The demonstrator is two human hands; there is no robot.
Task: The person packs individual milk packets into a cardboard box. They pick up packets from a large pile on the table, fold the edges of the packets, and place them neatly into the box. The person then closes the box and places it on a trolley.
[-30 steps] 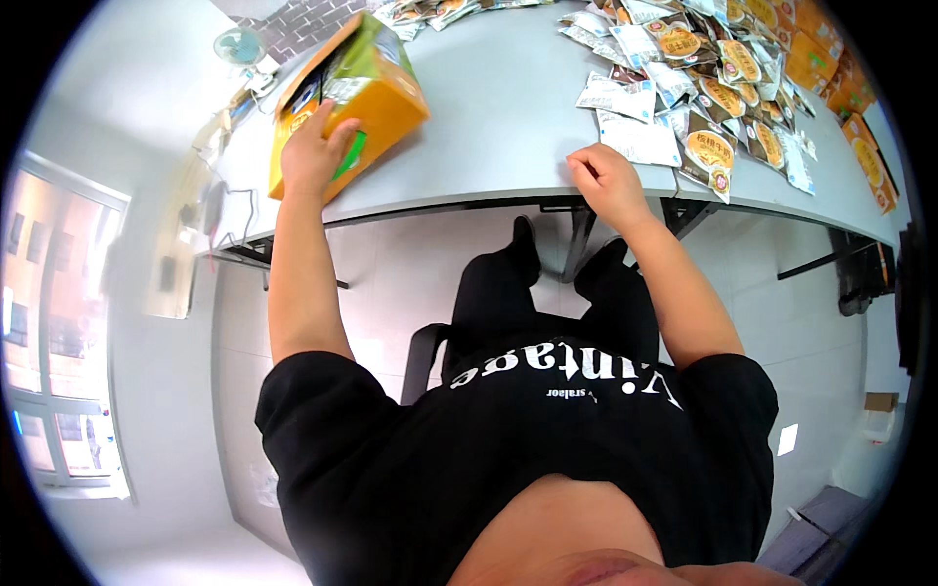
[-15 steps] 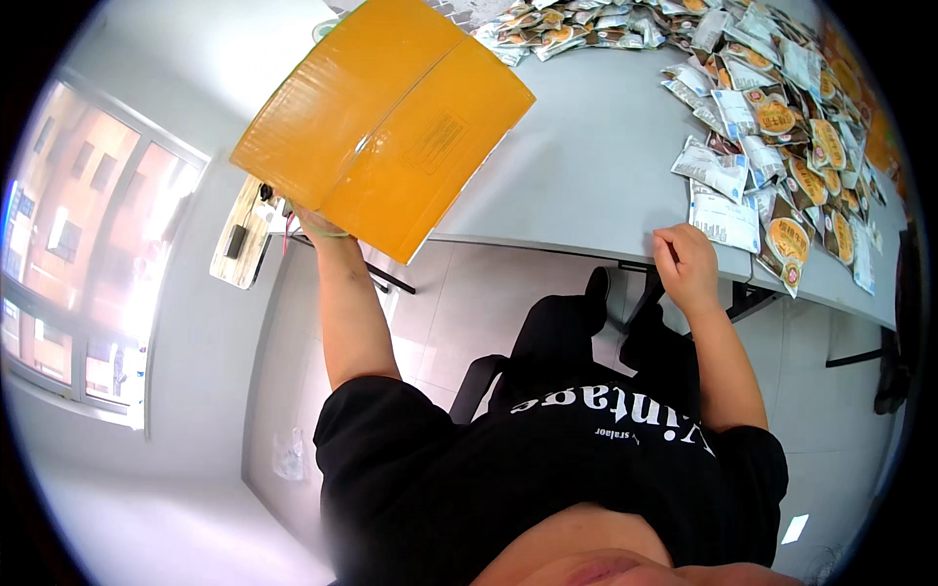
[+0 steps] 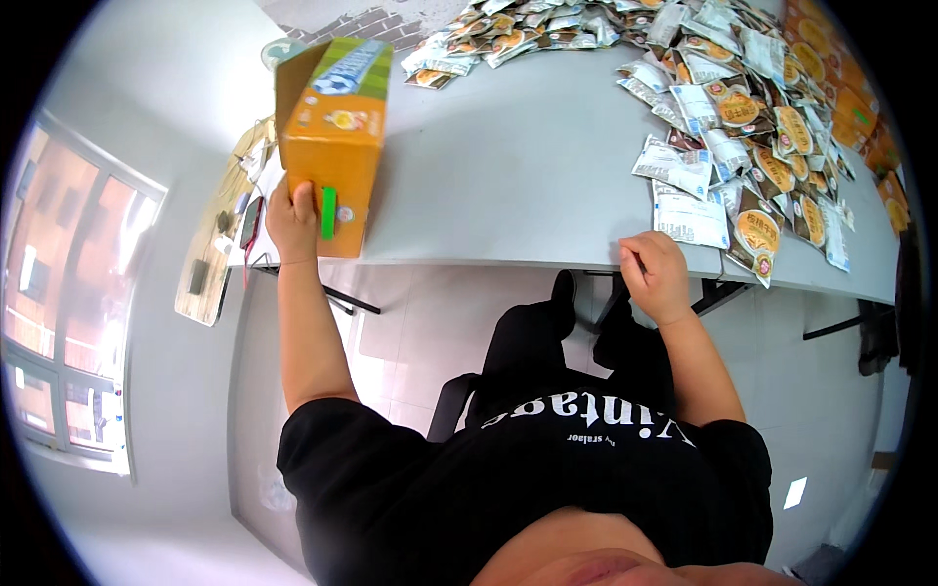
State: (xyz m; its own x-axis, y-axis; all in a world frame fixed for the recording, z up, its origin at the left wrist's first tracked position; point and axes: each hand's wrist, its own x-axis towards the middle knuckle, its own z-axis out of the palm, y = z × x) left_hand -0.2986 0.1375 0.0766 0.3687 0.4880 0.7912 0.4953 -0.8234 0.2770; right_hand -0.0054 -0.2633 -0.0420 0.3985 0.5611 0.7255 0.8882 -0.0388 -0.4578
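Note:
An orange cardboard box (image 3: pixel 332 156) stands at the left end of the grey table (image 3: pixel 498 166), with a brown flap sticking out on its left. My left hand (image 3: pixel 291 220) grips its near left edge, thumb on the outer face beside a green strip (image 3: pixel 328 213); the other fingers are mostly hidden. At the table's front edge my right hand (image 3: pixel 657 276) rests curled into a loose fist, and nothing shows in it. Closest to that hand are white and brown snack packets (image 3: pixel 689 215), part of a large pile on the right.
More packets (image 3: pixel 528 34) lie along the far edge. Orange printed boxes (image 3: pixel 855 117) stand beyond the pile at the right. Left of the table is a light wooden surface (image 3: pixel 205 269) with small items and a phone (image 3: pixel 252 223). A window (image 3: pixel 78 293) is at the far left.
My left hand has lowered and turned the cardboard box, so a narrower printed side now faces me. The box has come down at the table's left. My right hand stays curled at the edge.

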